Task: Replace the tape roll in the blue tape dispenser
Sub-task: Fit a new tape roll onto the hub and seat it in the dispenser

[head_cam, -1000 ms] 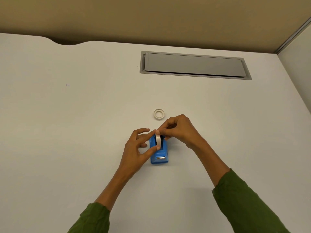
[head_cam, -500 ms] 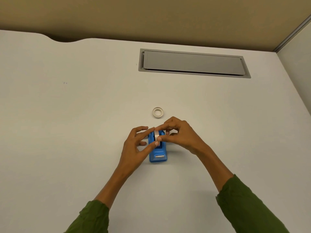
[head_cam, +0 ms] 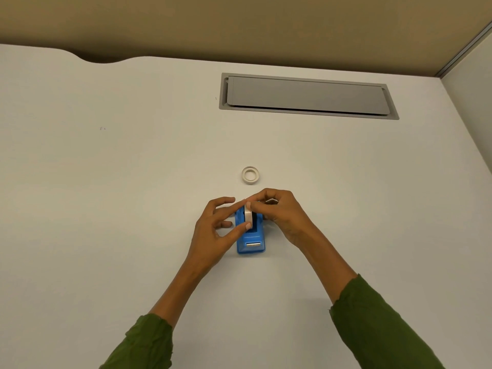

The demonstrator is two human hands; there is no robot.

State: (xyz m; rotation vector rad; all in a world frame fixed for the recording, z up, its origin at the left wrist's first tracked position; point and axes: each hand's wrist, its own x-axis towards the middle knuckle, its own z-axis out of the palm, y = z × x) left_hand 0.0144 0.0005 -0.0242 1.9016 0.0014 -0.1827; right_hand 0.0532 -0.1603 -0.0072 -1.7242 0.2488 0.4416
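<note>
I see the tape roll (head_cam: 248,214) standing edge-up over the blue tape dispenser (head_cam: 251,239) on the worktop (head_cam: 106,209), pinched by left hand (head_cam: 213,233) and right hand (head_cam: 279,211). Light, stiff ring; I'd grip its rim, apparently half-seated.

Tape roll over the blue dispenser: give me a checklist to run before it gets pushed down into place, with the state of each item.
1. Tape roll gripped: ok, left hand pinches it between finger and thumb, and the right hand is at its top.
2. Roll standing on edge, in line with the blue tape dispenser: ok.
3. Dispenser slot free: cannot tell, the roll and the fingers hide most of it.
4. Roll fully seated: cannot tell.
5. Metal cutter at the near end unblocked: ok.
6. Empty core out of the way: ok, it lies flat on the desk beyond the hands.
</note>
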